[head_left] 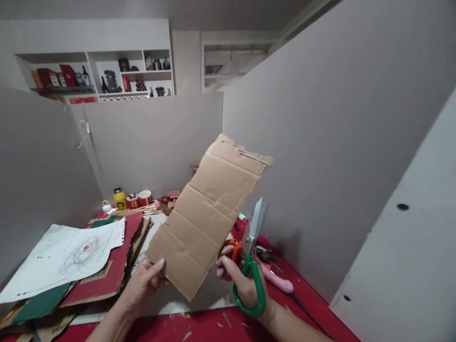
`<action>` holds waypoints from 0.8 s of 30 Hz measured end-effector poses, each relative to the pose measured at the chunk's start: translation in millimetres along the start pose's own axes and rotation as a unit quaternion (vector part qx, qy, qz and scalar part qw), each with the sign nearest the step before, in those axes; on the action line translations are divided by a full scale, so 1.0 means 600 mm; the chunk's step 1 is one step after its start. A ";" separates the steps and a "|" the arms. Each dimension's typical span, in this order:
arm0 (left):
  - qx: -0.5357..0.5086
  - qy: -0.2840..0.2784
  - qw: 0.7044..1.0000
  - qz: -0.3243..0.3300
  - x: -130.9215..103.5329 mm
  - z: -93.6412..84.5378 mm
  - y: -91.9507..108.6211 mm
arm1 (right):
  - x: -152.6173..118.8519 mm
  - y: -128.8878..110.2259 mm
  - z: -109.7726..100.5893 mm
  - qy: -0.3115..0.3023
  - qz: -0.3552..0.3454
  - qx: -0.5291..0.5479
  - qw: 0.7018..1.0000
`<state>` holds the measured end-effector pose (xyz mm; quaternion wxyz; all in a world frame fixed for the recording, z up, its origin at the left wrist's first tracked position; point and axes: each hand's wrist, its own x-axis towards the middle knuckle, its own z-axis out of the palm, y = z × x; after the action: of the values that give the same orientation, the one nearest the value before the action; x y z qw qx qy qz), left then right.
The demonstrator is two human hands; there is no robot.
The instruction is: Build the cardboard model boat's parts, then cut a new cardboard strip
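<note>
A long brown cardboard piece (210, 213) with creases and a torn top edge is held up at a tilt in the middle of the view. My left hand (147, 280) pinches its lower left corner, thumb on the front face. Right of the cardboard, my right hand (242, 280) grips scissors (253, 228) with green handles, the thumb through one loop and the blades pointing up. The blades are close together and apart from the cardboard. Orange handles (235, 251) show beside the right fingers; what they belong to is partly hidden.
Stacked cardboard (117, 270) with a drawn-on white paper (78, 251) lies at the left. Behind stand a yellow container (120, 198) and red-and-white cups (145, 197). A pink-handled tool (278, 280) lies at the right on red cloth (306, 304). Grey partitions (153, 142) surround the table.
</note>
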<state>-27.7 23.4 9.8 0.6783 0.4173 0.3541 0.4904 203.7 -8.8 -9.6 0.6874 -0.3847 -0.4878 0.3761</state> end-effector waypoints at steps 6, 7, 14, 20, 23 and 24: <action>-0.033 0.072 0.995 0.062 0.006 -0.015 0.037 | 0.022 -0.014 -0.013 0.083 -0.031 0.092 0.992; -0.037 0.077 0.994 0.071 0.008 -0.021 0.039 | 0.026 -0.017 -0.015 0.090 -0.035 0.103 0.990; -0.082 0.177 0.970 0.143 0.034 -0.068 0.047 | 0.047 -0.017 -0.015 0.119 0.000 0.124 0.985; -0.086 0.217 0.962 0.142 0.035 -0.088 0.062 | 0.049 0.009 -0.019 0.096 0.045 0.104 0.989; -0.067 0.237 0.959 0.139 0.034 -0.095 0.065 | 0.046 0.010 -0.019 0.092 0.061 0.092 0.990; -0.060 0.239 0.959 0.141 0.034 -0.096 0.066 | 0.045 0.008 -0.018 0.090 0.064 0.091 0.990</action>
<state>-88.3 62.2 21.0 0.5215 0.2917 0.4137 0.6869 220.0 15.5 -6.3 0.7351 -0.3834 -0.3623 0.4259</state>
